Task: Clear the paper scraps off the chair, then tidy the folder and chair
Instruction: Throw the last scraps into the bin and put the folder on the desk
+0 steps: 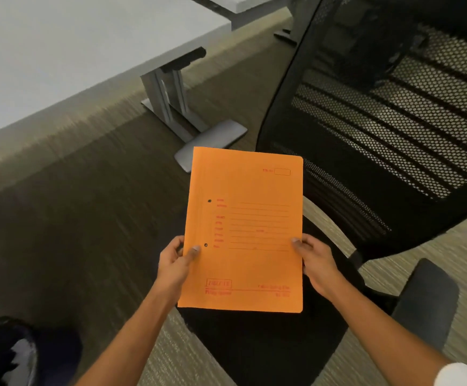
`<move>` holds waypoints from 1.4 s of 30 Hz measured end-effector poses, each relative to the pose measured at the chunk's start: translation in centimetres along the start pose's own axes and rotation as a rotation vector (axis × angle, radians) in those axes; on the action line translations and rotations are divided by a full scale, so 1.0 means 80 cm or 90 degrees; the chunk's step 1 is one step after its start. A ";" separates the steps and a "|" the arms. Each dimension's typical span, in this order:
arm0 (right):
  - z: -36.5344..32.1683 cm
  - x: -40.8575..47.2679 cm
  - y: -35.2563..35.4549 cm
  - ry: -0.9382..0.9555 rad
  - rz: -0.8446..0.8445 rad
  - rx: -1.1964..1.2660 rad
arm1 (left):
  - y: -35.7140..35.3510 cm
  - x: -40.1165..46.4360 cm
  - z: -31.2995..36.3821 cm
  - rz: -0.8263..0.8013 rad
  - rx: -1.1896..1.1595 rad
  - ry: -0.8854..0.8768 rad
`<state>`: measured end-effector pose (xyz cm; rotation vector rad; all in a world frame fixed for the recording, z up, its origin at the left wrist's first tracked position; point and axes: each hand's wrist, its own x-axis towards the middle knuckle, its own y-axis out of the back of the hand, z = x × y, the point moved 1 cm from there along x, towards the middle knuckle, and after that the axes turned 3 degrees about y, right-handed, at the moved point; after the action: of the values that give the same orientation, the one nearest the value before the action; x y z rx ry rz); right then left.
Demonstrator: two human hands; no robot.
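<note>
One orange folder [243,232] is held up, closed, in two hands above the seat [268,344] of one black chair [380,151]. The left hand [175,264] pinches the folder's left edge, thumb laid on the front cover just below the lower of two punched holes, fingers curled behind. The right hand [317,263] has the right edge in the same kind of grip, thumb on the cover, fingers hidden at the back. So both hands are clenched on the one folder, which touches neither the seat nor the floor [87,232].

The cover faces the camera with red printed lines and a small box at its top right (the lettering is too blurred to read). The chair has a mesh back, and one dark armrest [424,302] shows at the right, just beside the right forearm. On the visible part of the seat I count no scraps.

Beyond the folder stand two pale surfaces [73,57], the nearer on a grey metal leg [171,98]. One dark shoe [6,355] sits at the lower left.
</note>
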<state>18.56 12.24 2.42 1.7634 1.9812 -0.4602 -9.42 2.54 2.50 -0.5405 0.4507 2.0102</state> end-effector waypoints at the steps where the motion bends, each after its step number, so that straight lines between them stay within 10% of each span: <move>1: -0.013 0.000 -0.002 0.020 -0.024 0.007 | 0.004 -0.006 0.009 0.002 -0.014 -0.005; 26: -0.510 -0.176 -0.293 0.376 -0.400 0.082 | 0.267 -0.276 0.437 0.235 -0.197 -0.314; 42: -0.542 -0.302 -0.440 0.413 -0.506 -0.087 | 0.388 -0.401 0.410 0.380 -0.396 -0.232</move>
<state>-18.93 10.07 50.36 1.0377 3.0713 0.0515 -29.10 -17.73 50.14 -0.4131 -0.2954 2.7723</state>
